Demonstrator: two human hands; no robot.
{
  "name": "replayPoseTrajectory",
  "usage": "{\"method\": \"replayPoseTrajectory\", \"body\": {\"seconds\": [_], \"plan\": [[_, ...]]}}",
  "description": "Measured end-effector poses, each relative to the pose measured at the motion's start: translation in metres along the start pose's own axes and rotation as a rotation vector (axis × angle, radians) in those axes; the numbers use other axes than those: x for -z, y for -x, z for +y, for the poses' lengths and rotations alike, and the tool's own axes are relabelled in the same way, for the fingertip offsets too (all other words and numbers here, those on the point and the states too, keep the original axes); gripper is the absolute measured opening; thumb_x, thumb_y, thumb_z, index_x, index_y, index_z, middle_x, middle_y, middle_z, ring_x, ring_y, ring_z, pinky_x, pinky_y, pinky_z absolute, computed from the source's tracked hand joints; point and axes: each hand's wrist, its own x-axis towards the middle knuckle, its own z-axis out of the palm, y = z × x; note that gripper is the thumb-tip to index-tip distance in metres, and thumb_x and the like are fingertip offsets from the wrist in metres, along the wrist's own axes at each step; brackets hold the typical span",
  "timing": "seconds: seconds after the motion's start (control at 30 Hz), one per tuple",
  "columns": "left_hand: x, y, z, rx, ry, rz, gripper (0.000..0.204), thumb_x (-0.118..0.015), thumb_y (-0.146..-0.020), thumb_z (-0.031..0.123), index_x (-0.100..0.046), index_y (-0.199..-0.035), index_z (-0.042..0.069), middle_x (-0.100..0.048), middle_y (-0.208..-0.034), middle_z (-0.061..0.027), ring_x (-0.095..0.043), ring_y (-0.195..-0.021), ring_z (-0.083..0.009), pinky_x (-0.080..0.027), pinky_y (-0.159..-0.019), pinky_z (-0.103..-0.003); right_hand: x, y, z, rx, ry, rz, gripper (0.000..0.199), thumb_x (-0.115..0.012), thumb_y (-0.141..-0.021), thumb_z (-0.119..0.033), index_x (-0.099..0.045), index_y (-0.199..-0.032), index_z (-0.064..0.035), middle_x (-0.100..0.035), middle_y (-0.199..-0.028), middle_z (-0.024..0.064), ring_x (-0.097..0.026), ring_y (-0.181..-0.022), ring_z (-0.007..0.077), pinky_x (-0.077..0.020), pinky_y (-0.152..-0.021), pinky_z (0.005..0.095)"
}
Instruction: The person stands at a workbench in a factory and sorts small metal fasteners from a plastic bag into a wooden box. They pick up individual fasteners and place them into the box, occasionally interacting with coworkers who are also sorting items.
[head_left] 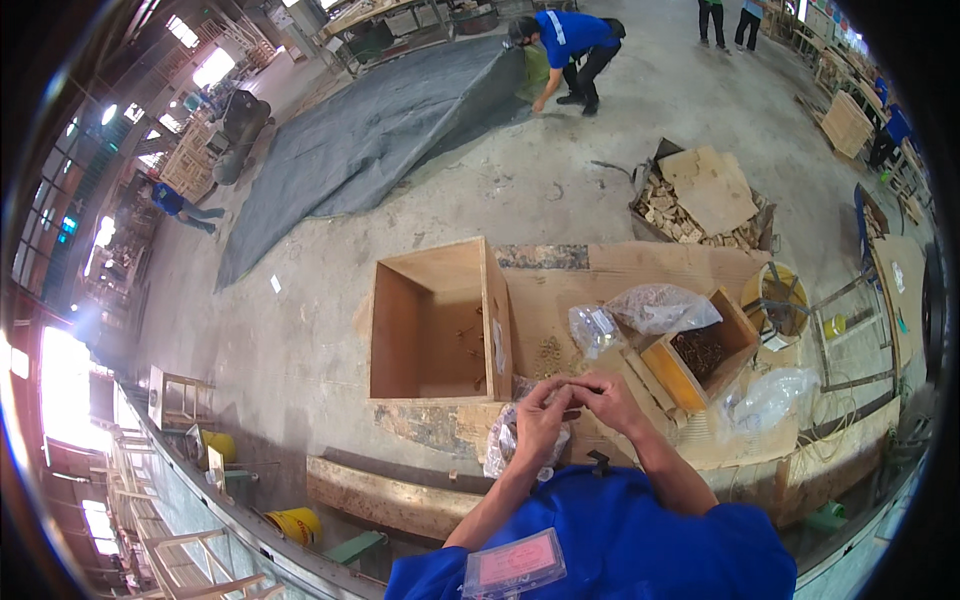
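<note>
My left hand (pixel 541 412) and my right hand (pixel 603 395) meet in front of my chest, fingertips pinched together on a small dark part (pixel 574 388); it is too small to tell what it is. A clear plastic bag (pixel 503 443) of small pieces hangs just below my left hand. Both hands hover over a wooden worktop (pixel 600 270). To their left an open wooden box (pixel 437 320) stands with a few small pieces inside. To the right sits a small wooden tray (pixel 700 352) of dark hardware.
Clear bags (pixel 660 307) of fasteners and loose brass pieces (pixel 549 352) lie on the worktop. A crate of wood scraps (pixel 700 205) stands beyond. A person in blue (pixel 565 45) bends over a grey tarp (pixel 370 135) on the concrete floor. Yellow buckets (pixel 293 522) stand below left.
</note>
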Motion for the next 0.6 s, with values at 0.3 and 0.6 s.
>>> {"method": "replayPoseTrajectory", "body": {"seconds": [0.3, 0.6], "plan": [[0.012, 0.015, 0.018, -0.571, -0.568, 0.208, 0.018, -0.068, -0.089, 0.003, -0.067, -0.107, 0.002, -0.061, -0.099, -0.0057, -0.058, -0.079, -0.0139, -0.047, -0.064, -0.026, -0.003, 0.01, -0.01, -0.493, -0.665, -0.109, 0.022, -0.064, -0.095, -0.021, -0.069, -0.108, -0.0039, -0.061, -0.079, -0.0036, -0.05, -0.062, 0.004, -0.0414, -0.057, 0.0198], [-0.015, 0.027, 0.046, -0.822, -0.752, 0.212, 0.014, -0.063, -0.089, -0.004, -0.067, -0.102, -0.001, -0.066, -0.101, -0.0103, -0.063, -0.096, -0.0195, -0.05, -0.082, -0.03, -0.025, 0.021, -0.001, -0.578, -1.061, -0.252, 0.023, -0.061, -0.097, -0.023, -0.065, -0.11, -0.0039, -0.062, -0.086, -0.0016, -0.052, -0.067, 0.0041, -0.0444, -0.059, 0.0207]]}}
